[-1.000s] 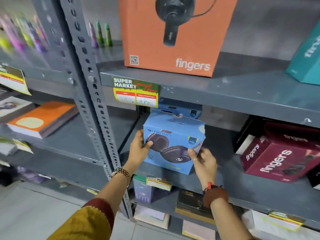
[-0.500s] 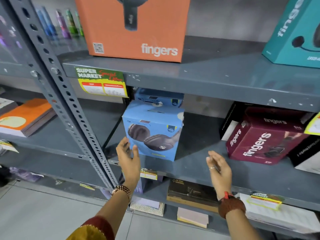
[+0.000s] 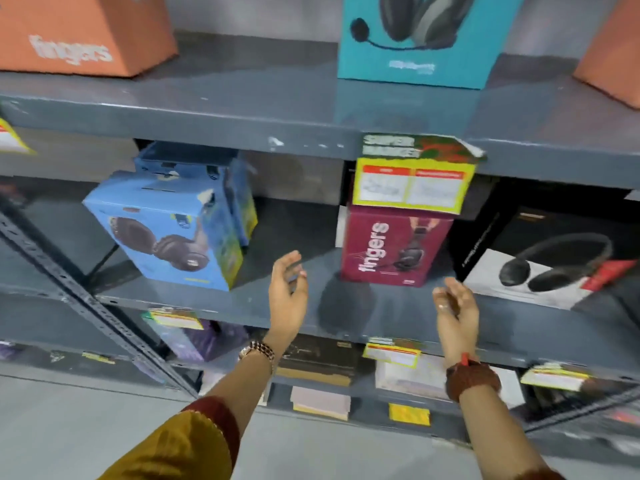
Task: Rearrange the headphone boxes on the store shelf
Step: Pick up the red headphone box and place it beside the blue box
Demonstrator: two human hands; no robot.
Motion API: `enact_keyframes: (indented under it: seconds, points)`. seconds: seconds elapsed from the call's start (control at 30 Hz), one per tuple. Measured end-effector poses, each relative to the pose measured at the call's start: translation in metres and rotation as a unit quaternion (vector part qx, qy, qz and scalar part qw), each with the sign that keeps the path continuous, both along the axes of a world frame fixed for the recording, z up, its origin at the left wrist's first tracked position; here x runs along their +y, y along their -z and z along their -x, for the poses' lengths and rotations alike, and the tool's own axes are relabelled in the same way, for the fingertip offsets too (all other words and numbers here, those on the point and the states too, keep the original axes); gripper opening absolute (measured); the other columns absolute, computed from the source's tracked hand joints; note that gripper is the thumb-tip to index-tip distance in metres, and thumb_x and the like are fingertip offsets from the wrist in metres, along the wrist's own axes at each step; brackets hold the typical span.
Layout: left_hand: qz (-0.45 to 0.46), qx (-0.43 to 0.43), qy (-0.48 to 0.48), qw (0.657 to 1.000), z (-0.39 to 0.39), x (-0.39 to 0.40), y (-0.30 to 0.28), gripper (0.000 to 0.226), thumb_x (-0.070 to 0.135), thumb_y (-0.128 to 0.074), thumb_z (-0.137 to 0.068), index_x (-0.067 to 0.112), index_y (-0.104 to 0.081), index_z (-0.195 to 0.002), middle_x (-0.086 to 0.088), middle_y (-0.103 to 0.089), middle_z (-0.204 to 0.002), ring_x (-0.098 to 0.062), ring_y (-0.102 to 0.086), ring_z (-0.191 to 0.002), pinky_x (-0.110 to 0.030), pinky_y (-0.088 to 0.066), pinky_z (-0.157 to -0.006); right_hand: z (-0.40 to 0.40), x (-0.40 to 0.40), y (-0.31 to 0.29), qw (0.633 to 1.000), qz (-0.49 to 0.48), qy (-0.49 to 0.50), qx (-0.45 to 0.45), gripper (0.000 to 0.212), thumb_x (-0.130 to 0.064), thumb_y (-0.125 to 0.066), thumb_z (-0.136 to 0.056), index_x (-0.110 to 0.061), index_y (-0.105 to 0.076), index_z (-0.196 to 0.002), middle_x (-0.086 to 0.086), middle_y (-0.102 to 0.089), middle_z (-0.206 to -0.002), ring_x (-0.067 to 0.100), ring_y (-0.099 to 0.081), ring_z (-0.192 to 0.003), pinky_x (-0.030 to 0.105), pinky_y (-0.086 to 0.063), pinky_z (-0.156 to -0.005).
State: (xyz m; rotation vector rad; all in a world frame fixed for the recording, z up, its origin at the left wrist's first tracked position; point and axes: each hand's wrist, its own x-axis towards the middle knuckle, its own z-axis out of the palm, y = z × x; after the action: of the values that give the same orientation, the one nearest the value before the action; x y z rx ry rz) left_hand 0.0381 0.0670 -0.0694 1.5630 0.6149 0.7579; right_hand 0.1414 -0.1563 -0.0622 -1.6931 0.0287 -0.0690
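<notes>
Headphone boxes sit on grey metal shelf [image 3: 242, 306], head view only. Mid shelf, L to R: blue box [image 3: 166, 233] w/ dark headphones pictured, tilted, brand text too blurred to read; 2nd blue box [image 3: 239, 199] just behind it; maroon box [image 3: 391, 244] reading "fingers" vertically; black/white box [image 3: 540, 268] w/ black headphones, side text unreadable. Top shelf: orange box [image 3: 79, 32] w/ white "fingers", teal box [image 3: 415, 39] showing headset w/ mic, small print blurred. Price tag [image 3: 415, 174] on shelf edge reads "SUPER MARKET", covers top of maroon box. Left hand [image 3: 287, 292] open, holding nothing, between blue and maroon boxes. Right hand [image 3: 455, 310] open, fingers loosely curled, empty, below maroon box's right corner.
</notes>
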Motion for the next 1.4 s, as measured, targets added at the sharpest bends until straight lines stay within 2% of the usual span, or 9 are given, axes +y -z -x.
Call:
enact_keyframes:
  seconds: [0.1, 0.27, 0.5, 0.73, 0.87, 0.97, 1.1, 1.27, 1.4]
  points:
    - [-0.017, 0.038, 0.044, 0.998, -0.033, -0.028, -0.013, 0.044, 0.011, -0.05, -0.096, 0.011, -0.04, -0.138, 0.0, -0.046, -0.142, -0.013, -0.05, -0.125, -0.008, -0.043, -0.091, -0.024, -0.007, -0.02, 0.999, -0.008, -0.046, 0.016, 0.046, -0.011, -0.056, -0.091, -0.007, -0.046, -0.136, 0.004, -0.051, -0.124, 0.012, -0.048, -0.118, 0.021, -0.036, -0.099]
    - [0.027, 0.09, 0.084, 0.992, -0.072, -0.044, -0.038, 0.059, 0.015, -0.051, -0.096, 0.012, -0.024, -0.149, -0.005, -0.029, -0.158, -0.021, -0.031, -0.144, -0.03, -0.034, -0.111, -0.062, 0.004, -0.04, 0.992, -0.009, -0.117, 0.042, 0.058, -0.02, -0.055, -0.092, -0.011, -0.032, -0.146, 0.006, -0.039, -0.147, 0.017, -0.037, -0.138, 0.031, -0.028, -0.115]
    - [0.043, 0.101, 0.117, 0.987, -0.072, -0.05, -0.037, 0.061, -0.009, -0.045, -0.093, 0.012, -0.029, -0.147, -0.009, -0.043, -0.149, -0.025, -0.046, -0.134, -0.033, -0.046, -0.102, -0.066, 0.008, -0.029, 0.985, 0.009, -0.159, 0.061, 0.052, -0.019, -0.049, -0.096, -0.006, -0.035, -0.144, 0.011, -0.047, -0.145, 0.024, -0.045, -0.134, 0.03, -0.035, -0.111]
    - [0.055, 0.049, 0.079, 0.994, -0.015, -0.072, -0.047, 0.061, -0.009, -0.042, -0.093, 0.02, -0.035, -0.147, 0.003, -0.046, -0.142, -0.011, -0.047, -0.125, -0.009, -0.052, -0.08, -0.017, -0.012, -0.039, 0.991, 0.057, -0.118, 0.003, 0.049, -0.009, -0.052, -0.093, -0.013, -0.044, -0.141, 0.005, -0.048, -0.14, 0.02, -0.051, -0.126, 0.023, -0.039, -0.101]
    - [0.034, 0.028, 0.08, 0.996, 0.032, -0.07, -0.05, 0.047, 0.005, -0.048, -0.096, 0.027, -0.049, -0.137, 0.001, -0.056, -0.137, -0.014, -0.055, -0.12, -0.034, -0.05, -0.099, 0.032, -0.028, -0.055, 0.993, 0.066, -0.101, -0.008, 0.045, -0.012, -0.053, -0.092, -0.018, -0.051, -0.136, 0.004, -0.053, -0.135, 0.017, -0.054, -0.121, 0.029, -0.041, -0.106]
    - [0.007, 0.036, 0.104, 0.994, 0.063, -0.062, -0.047, 0.037, 0.018, -0.05, -0.096, 0.036, -0.058, -0.128, 0.008, -0.063, -0.13, -0.017, -0.061, -0.119, -0.045, -0.049, -0.102, 0.063, -0.037, -0.061, 0.992, 0.076, -0.098, -0.003, 0.043, -0.012, -0.053, -0.092, -0.018, -0.053, -0.135, 0.004, -0.056, -0.128, 0.013, -0.055, -0.111, 0.03, -0.042, -0.105]
    - [-0.031, 0.05, 0.129, 0.99, 0.101, -0.052, -0.049, 0.04, 0.046, -0.051, -0.086, 0.042, -0.06, -0.124, 0.013, -0.065, -0.13, -0.013, -0.061, -0.119, -0.049, -0.049, -0.101, 0.1, -0.036, -0.065, 0.991, 0.09, -0.098, 0.005, 0.041, -0.013, -0.053, -0.092, -0.018, -0.055, -0.133, 0.004, -0.059, -0.124, 0.018, -0.056, -0.111, 0.029, -0.045, -0.096]
    - [-0.02, 0.069, 0.119, 0.99, 0.127, -0.018, -0.048, 0.044, 0.049, -0.052, -0.08, 0.047, -0.057, -0.124, 0.014, -0.065, -0.127, -0.021, -0.065, -0.112, -0.051, -0.052, -0.097, 0.118, -0.003, -0.074, 0.986, 0.101, -0.136, -0.002, 0.042, -0.01, -0.054, -0.091, -0.018, -0.054, -0.133, -0.003, -0.06, -0.114, 0.011, -0.053, -0.105, 0.024, -0.041, -0.089]
    - [-0.013, 0.057, 0.113, 0.992, 0.132, 0.015, -0.052, 0.041, 0.018, -0.052, -0.092, 0.033, -0.052, -0.131, 0.013, -0.062, -0.125, -0.002, -0.062, -0.109, -0.026, -0.055, -0.087, 0.107, 0.043, -0.068, 0.975, 0.111, -0.191, 0.002, 0.048, -0.007, -0.054, -0.09, -0.018, -0.049, -0.137, 0.0, -0.061, -0.124, 0.016, -0.053, -0.115, 0.029, -0.042, -0.096]
